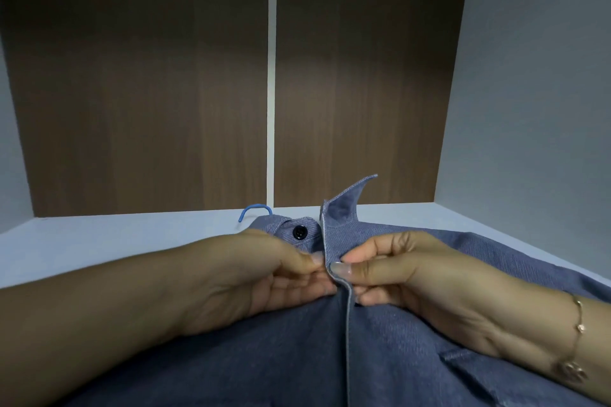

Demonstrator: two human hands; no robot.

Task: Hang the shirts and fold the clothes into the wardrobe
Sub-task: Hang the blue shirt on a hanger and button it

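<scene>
A blue denim-like shirt (330, 350) lies flat on the pale shelf surface (99, 241), collar away from me. One collar point (350, 198) stands up. A dark button (299, 232) shows near the collar. The blue hook of a hanger (254, 209) pokes out behind the collar. My left hand (264, 274) pinches the left front edge of the shirt just below the collar. My right hand (406, 274) pinches the right front placket edge. The two thumbs nearly touch at the opening.
A brown wood-grain back panel (148, 92) with a white vertical strip (271, 76) rises behind the shelf. A grey side wall (535, 92) stands on the right. A thin bracelet (578, 330) circles my right wrist.
</scene>
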